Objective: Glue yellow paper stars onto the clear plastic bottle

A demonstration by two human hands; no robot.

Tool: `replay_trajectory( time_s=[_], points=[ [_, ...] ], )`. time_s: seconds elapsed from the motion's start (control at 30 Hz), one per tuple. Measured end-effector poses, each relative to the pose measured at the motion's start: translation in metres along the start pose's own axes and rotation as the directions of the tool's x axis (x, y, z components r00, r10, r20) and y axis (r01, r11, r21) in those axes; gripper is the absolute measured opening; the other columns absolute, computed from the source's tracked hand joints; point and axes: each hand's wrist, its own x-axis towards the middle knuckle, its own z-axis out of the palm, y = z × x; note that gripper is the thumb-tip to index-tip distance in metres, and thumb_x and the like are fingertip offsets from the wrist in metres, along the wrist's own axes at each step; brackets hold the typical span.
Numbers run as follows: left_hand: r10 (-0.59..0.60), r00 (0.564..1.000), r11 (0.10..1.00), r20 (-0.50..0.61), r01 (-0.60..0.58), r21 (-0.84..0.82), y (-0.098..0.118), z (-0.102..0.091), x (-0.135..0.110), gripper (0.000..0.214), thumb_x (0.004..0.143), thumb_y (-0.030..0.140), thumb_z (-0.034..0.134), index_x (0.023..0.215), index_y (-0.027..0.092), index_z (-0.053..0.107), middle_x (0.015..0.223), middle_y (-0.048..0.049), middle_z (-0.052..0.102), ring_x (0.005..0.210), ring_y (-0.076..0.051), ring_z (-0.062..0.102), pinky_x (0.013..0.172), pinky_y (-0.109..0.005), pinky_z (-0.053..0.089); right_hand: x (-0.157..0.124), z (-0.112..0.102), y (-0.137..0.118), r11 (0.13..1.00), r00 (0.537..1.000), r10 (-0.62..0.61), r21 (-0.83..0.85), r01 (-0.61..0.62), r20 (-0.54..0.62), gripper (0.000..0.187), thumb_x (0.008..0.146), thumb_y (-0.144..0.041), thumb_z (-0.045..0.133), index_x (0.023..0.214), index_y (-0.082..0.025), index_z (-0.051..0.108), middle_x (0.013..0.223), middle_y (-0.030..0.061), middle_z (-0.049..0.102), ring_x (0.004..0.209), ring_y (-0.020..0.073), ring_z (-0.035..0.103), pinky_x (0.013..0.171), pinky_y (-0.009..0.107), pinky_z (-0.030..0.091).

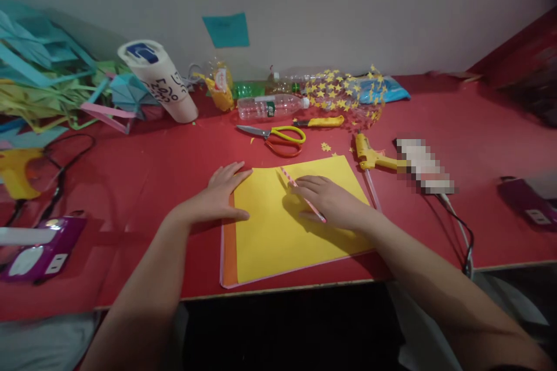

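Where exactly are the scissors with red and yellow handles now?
In the head view, the scissors lie just above centre, between the yellow paper and the green-labelled bottle.

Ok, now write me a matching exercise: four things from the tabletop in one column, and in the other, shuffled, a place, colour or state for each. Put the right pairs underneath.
Column one
1. Pink-and-white pencil
2. Scissors
3. Green-labelled plastic bottle
4. Yellow sheet

Column two
A. Lying on its side, white-capped end to the right
B. In the grip of the right hand
C. Topmost of a stack, with the left hand at its left edge
D. Yellow-and-red-handled

Pairs: 1-B; 2-D; 3-A; 4-C
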Motion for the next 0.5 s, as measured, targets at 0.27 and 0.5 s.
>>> replay_trajectory(
  time_s=[0.27,0.5],
  points=[
    [-0.004,1.000,1.000,-0.002,0.004,-0.031,-0.008,-0.002,0.000,0.097,0.069,0.048,0.069,0.151,0.018,0.028,0.163,-0.0153,0.009,0.149,-0.039,0.004,0.117,-0.060,0.014,-0.012,-0.024,0.001,0.993,0.958,0.034,-0.097,-0.065,-0.285,0.023,0.087,-0.006,0.045,0.076,-0.019,0.060,0.071,0.0037,0.059,0.069,0.0158,0.053,0.062,0.027,0.038],
    [0.037,0.996,0.996,-0.082,-0.043,-0.072,-0.016,-0.002,0.002,0.086,0.076,0.053,0.063,0.149,0.019,0.032,0.161,-0.0145,0.018,0.148,-0.036,0.015,0.117,-0.057,0.022,-0.031,-0.043,-0.003,0.998,0.998,0.012,-0.067,-0.016,-0.058,0.019,0.084,-0.010,0.050,0.069,-0.019,0.057,0.068,0.0033,0.058,0.065,0.0157,0.050,0.062,0.029,0.036]
  ],
)
